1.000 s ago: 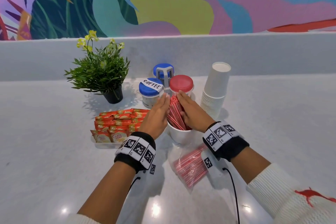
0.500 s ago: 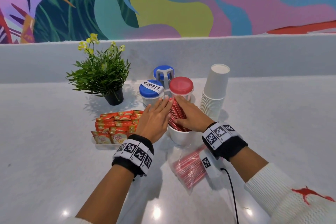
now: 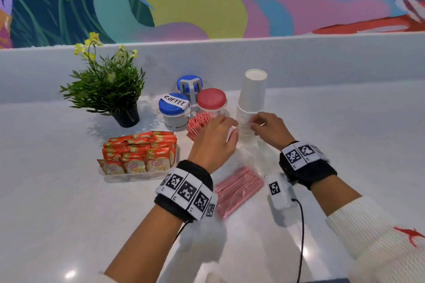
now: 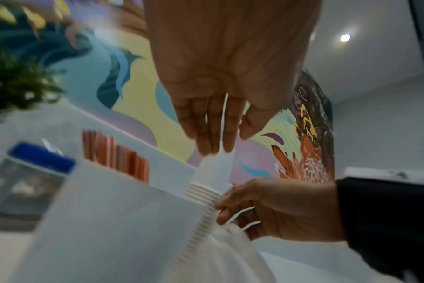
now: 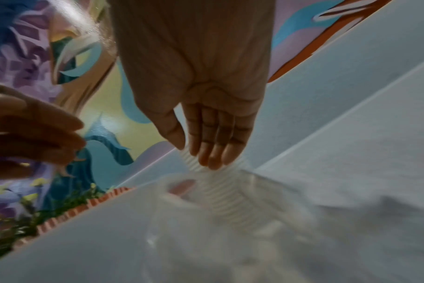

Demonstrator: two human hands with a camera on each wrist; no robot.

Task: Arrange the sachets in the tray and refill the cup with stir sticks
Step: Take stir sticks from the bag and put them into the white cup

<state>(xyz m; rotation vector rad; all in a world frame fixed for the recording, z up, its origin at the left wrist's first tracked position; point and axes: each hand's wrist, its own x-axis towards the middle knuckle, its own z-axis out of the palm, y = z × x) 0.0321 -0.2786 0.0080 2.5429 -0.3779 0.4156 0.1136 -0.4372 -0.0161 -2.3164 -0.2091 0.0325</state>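
Red stir sticks (image 3: pixel 199 125) stand in the white cup (image 4: pixel 97 220), which my left hand mostly hides in the head view. My left hand (image 3: pixel 220 135) hovers over that cup with straight fingers and holds nothing. My right hand (image 3: pixel 257 124) is to the right of it, fingertips touching the side of the stack of paper cups (image 3: pixel 249 108). Orange creamer sachets (image 3: pixel 138 154) lie in rows in the clear tray (image 3: pixel 128 177) to the left. A plastic bag of red stir sticks (image 3: pixel 239 188) lies on the counter between my wrists.
A blue-lidded jar marked COFFEE (image 3: pixel 174 110), a red-lidded jar (image 3: pixel 211 99) and a second blue-lidded jar (image 3: pixel 189 82) stand behind the cup. A potted plant (image 3: pixel 108 85) is at the back left. A low wall ledge (image 3: pixel 322 62) bounds the counter.
Both hands have come off the stir sticks in the cup. My right hand moved right to the paper cup stack, and my left hand rose and shifted right.
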